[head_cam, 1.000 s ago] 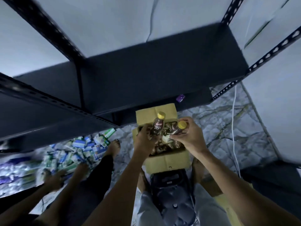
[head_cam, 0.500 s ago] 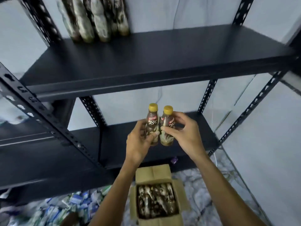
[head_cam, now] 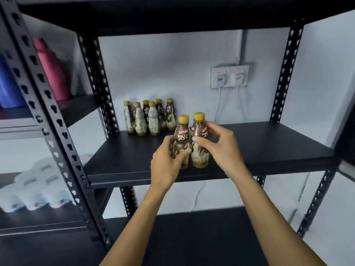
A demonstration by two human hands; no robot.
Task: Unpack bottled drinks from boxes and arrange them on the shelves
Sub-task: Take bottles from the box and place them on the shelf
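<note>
Shelving at far L is carrying blurred stuff: a blue item [head_cam: 6, 83] and a pink item [head_cam: 51, 70] are standing on an upper board, and white packs [head_cam: 38, 191] are sitting lower down. Black post [head_cam: 48, 121] w/ punched holes is slanting across in front of them. On the mid shelf [head_cam: 269, 146], back L corner, six bottles [head_cam: 150, 120] w/ yellow caps are standing upright in a tight cluster by the wall.

Fwd and R of the cluster, apart from it, L hand [head_cam: 167, 164] is gripping L bottle [head_cam: 182, 136] round its lower half, thumb lying across the front. R bottle [head_cam: 199, 127] is touching it side by side. Both are upright, yellow caps up, labels facing cam. R hand [head_cam: 221, 148] is holding R bottle at label height, thumb in front, fingers wrapping the far side. Bases are sitting at shelf level near the front edge; can't tell if they're resting on it.

On the wall to the R, two sockets [head_cam: 229, 76] are showing red lights, w/ white cables [head_cam: 219, 104] hanging down behind the shelf.
</note>
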